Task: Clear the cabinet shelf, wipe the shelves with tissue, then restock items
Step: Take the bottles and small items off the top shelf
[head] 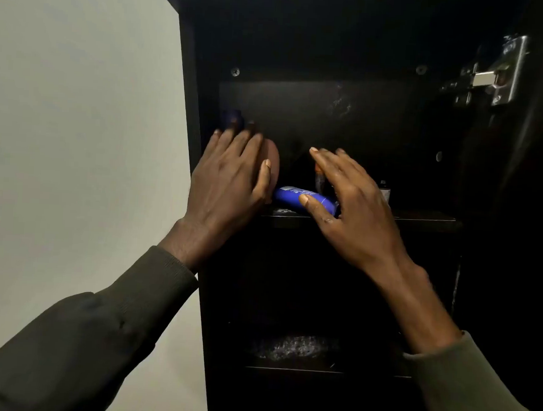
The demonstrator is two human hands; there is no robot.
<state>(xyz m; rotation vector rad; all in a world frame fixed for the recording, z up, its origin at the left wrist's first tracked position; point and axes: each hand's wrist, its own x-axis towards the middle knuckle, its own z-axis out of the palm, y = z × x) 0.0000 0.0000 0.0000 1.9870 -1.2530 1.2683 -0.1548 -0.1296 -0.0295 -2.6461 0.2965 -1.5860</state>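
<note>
Cabinet point(188, 82): dark, door open, centre and right of frame. Upper shelf point(422, 220): blue tube point(296, 198) lying flat at centre; small bottle point(385, 190) right, in shadow. Left hand point(230, 183): fingers spread, resting on a round brownish object point(273, 161). Right hand point(349, 207): open, thumb touching the tube, not gripping.

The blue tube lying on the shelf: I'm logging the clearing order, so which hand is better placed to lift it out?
Right. The right hand has its thumb on the blue tube and fingers arched over it. The left hand is spread over a brownish rounded item beside it.
</note>
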